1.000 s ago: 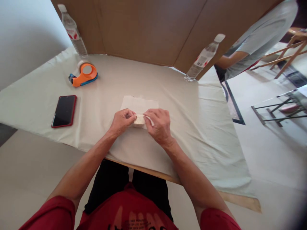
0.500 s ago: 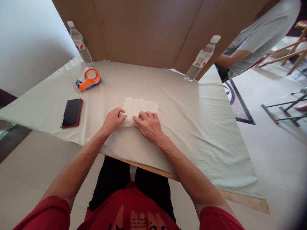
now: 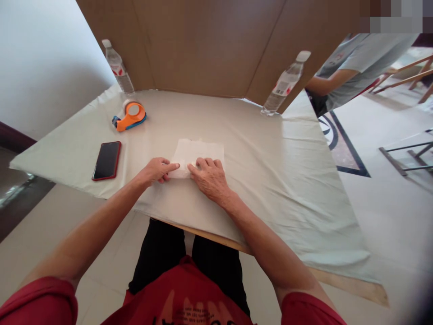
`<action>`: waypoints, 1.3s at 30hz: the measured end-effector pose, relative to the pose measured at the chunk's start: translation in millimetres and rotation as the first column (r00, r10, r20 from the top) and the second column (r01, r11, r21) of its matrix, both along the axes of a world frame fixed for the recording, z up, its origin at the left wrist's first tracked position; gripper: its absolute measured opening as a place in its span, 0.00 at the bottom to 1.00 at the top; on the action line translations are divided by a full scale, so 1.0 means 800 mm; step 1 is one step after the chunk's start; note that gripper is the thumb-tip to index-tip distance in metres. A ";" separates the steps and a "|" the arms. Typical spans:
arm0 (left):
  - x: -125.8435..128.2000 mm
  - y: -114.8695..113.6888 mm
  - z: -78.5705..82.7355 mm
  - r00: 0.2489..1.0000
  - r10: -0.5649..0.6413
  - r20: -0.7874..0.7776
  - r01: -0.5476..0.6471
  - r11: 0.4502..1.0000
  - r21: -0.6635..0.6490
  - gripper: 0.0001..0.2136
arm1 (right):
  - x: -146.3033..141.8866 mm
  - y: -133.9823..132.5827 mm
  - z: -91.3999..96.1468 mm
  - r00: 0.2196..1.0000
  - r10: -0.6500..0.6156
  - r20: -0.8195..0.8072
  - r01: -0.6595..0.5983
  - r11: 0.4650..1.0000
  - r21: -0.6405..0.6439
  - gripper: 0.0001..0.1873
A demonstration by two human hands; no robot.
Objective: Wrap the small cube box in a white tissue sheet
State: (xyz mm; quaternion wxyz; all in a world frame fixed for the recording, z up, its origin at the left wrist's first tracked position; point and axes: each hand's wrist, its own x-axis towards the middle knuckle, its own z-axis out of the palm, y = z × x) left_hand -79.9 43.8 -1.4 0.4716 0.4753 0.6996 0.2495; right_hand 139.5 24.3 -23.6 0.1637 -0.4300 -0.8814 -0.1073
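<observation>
A white paper napkin [image 3: 202, 150] lies flat on the cloth-covered table [image 3: 257, 153] in front of me. My left hand [image 3: 156, 170] rests at its near left corner, the index finger stretched out and pressing the edge. My right hand [image 3: 210, 177] lies palm down over the napkin's near edge, fingers flat and together, holding a fold down. Neither hand lifts the napkin.
A red-cased phone [image 3: 107, 160] lies at the left, an orange tape dispenser [image 3: 131, 116] behind it. Two water bottles [image 3: 118, 67] [image 3: 283, 84] stand by a brown cardboard screen [image 3: 209, 45]. Another person in a grey shirt [image 3: 352, 67] sits at the far right.
Both hands came down from pinching a small folded part of the napkin to pressing it flat. My left index finger has stretched out along the edge.
</observation>
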 end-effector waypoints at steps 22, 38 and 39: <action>0.056 0.011 0.001 0.995 0.083 0.063 -0.083 0.997 -0.009 0.06 | -0.004 0.001 -0.002 1.000 0.000 -0.002 0.000 1.000 0.014 0.12; 0.064 0.011 0.010 0.998 0.057 0.000 -0.057 0.998 -0.010 0.06 | -0.004 -0.001 0.005 1.000 0.002 0.005 -0.002 1.000 -0.023 0.11; 0.066 0.011 0.010 0.998 0.058 -0.004 -0.058 0.998 -0.001 0.06 | -0.004 -0.002 0.006 1.000 0.002 0.003 -0.002 1.000 -0.025 0.11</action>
